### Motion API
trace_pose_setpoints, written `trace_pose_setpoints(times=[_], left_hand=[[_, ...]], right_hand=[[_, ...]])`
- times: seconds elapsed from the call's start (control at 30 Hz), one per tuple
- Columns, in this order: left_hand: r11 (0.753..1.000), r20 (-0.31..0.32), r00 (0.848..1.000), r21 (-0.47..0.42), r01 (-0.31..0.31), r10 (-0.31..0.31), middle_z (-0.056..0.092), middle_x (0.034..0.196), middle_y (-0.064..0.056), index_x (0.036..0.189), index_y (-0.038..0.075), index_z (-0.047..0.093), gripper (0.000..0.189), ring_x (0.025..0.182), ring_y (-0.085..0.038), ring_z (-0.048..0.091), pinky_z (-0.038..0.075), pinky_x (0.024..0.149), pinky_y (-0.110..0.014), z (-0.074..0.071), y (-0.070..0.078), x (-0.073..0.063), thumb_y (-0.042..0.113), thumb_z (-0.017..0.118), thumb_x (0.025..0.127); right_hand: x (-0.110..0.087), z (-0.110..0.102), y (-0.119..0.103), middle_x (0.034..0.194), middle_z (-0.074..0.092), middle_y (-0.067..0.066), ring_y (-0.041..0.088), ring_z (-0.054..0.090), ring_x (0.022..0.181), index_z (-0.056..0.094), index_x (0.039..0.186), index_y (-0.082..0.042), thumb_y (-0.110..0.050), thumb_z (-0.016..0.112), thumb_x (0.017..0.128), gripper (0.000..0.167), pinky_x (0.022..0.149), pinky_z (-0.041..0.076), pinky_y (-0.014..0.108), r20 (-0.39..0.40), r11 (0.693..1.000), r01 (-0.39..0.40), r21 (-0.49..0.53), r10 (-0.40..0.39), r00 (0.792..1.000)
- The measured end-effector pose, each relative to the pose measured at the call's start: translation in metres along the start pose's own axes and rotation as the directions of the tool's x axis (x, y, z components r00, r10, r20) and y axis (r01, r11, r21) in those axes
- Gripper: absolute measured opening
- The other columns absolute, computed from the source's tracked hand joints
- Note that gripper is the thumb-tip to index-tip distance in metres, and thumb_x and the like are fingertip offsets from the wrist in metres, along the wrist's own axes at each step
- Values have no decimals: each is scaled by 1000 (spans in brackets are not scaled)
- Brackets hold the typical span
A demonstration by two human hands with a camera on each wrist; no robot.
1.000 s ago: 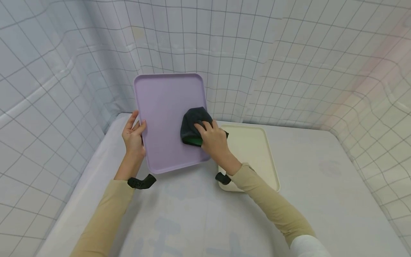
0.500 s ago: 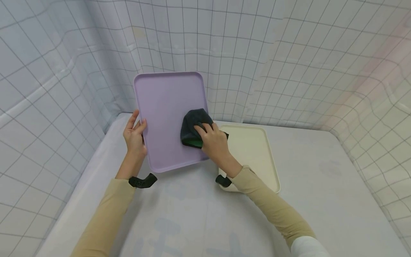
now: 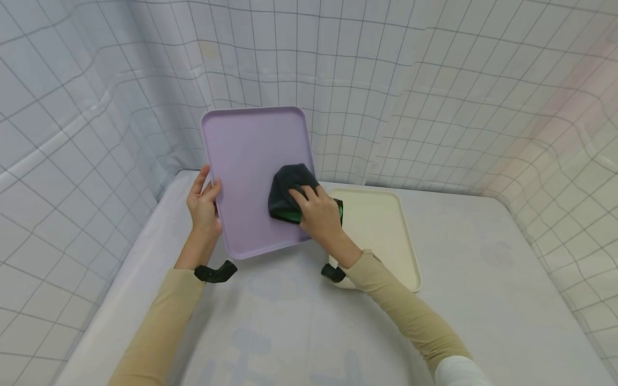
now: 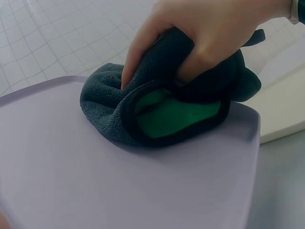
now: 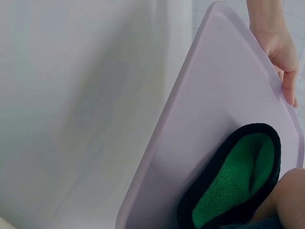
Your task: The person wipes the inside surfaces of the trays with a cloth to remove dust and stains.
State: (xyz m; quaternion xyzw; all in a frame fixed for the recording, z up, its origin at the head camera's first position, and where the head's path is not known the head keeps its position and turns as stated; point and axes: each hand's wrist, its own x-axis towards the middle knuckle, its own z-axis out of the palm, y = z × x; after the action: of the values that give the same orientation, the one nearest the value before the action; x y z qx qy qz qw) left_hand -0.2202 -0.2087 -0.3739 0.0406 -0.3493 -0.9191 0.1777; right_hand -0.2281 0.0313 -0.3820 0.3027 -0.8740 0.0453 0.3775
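Purple tray (image 3: 248, 155) gripped by left hand (image 3: 203, 206); dark cloth (image 3: 285, 187) pinched by right hand (image 3: 319, 214) (thumb (image 4: 196, 62) shown in left wrist view, hidden in head).

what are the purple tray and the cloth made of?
Purple tray: probably plastic, matte; even color, smooth rounded rim. Cloth: likely microfiber or terry, soft, dull finish; fuzzy dark face, pebbly green side, darker bound edge. Exact fiber unclear.

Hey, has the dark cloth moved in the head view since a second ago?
Yes, slightly: in the head view the dark cloth has shifted left and a touch downward, judged against the gridded curtain behind it.
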Motion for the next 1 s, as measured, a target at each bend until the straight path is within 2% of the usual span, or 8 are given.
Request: trace_pose_setpoints(times=[0.47,0.77,1.0], left_hand=[[1000,-22,1000,3,-17,17,71,98,-4,112,14,66,32,86,-14,67,55,66,-24,0,1,1,-5,63,87],[1000,-14,1000,7,-12,12,71,100,-4,114,15,65,32,87,-14,68,55,68,-24,0,1,2,-4,62,88],[1000,-7,1000,-25,-19,19,72,98,-5,111,14,67,30,84,-15,69,56,66,-24,0,0,2,-5,61,89]], right_hand=[[3,0,-9,107,70,4,23,62,79,70,115,-19,2,66,75,46,44,47,26,6,1000,15,10,-15,1000],[8,-2,-17,107,70,2,21,62,81,70,114,-19,-2,67,76,42,48,49,25,19,999,31,9,-31,999],[10,-3,-24,107,70,1,21,62,83,70,114,-21,-3,66,78,40,46,47,24,25,999,44,-6,-43,999]])
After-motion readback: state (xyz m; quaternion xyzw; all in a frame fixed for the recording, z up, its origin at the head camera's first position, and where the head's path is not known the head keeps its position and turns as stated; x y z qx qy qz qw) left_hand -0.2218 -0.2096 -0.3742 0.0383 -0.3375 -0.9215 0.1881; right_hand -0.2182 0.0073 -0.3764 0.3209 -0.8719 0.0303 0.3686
